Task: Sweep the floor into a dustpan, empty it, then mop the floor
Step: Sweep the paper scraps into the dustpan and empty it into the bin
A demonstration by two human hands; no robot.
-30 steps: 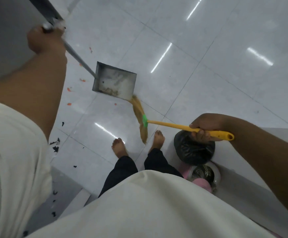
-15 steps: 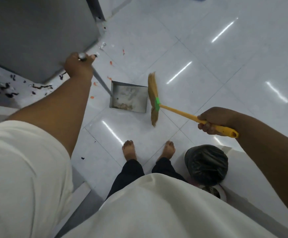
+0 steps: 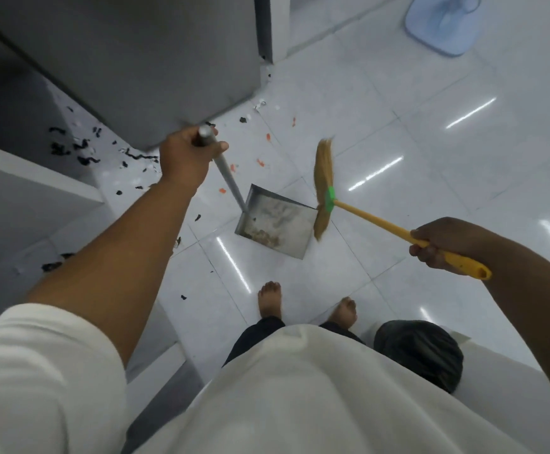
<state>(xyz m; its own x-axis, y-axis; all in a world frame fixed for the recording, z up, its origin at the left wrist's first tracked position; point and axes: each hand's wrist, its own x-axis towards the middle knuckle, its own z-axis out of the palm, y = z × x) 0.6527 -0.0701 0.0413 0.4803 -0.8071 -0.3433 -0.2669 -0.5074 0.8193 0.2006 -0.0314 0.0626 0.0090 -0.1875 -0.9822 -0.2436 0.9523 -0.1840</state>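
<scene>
My left hand (image 3: 187, 155) grips the top of the grey metal handle of a dustpan (image 3: 275, 222) that rests on the white tiled floor ahead of my bare feet, with brownish dust in its back corner. My right hand (image 3: 440, 244) holds the yellow handle of a short straw broom (image 3: 323, 188) with a green collar. The bristles stand at the pan's right edge, blurred. Black scraps (image 3: 73, 150) and orange bits (image 3: 260, 162) lie scattered on the floor to the left of and beyond the pan.
A grey cabinet (image 3: 142, 60) stands at the upper left, with a lower white ledge (image 3: 37, 172) beside it. A black bin bag (image 3: 421, 352) sits by my right foot. A pale blue fan base (image 3: 444, 21) stands at the far right.
The view tilted up and forward. The broom swung from near my feet up to the pan's right edge. My left hand with the dustpan handle shifted right, and the pan sits closer to my feet.
</scene>
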